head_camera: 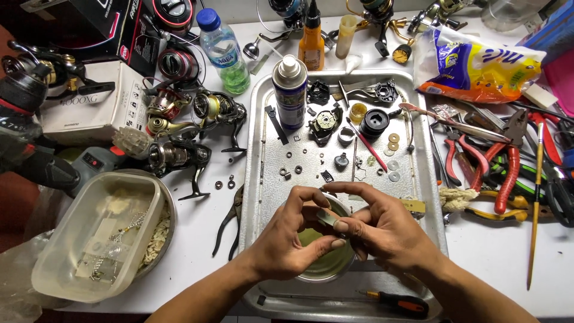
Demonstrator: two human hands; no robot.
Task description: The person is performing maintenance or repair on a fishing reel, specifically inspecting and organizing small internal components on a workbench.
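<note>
Pinching a small part [328, 219] with both hands' fingers [311, 206].

I count two hands of mine, left [286, 239] and right [382, 230], both over one tray [263, 149]. On the tray: one spray can [290, 90], one small bowl [327, 263], one screwdriver [394, 302] and four flat washers [393, 142] in a loose group at the right. On the tabletop [496, 257] I see one water bottle [224, 51], one orange bottle [311, 42], one plastic tub [98, 236] and one snack bag [478, 63]. To the left lie four spinning reels [179, 128] that I can tell apart; the pliers [508, 167] on the right overlap too much to count.
</note>
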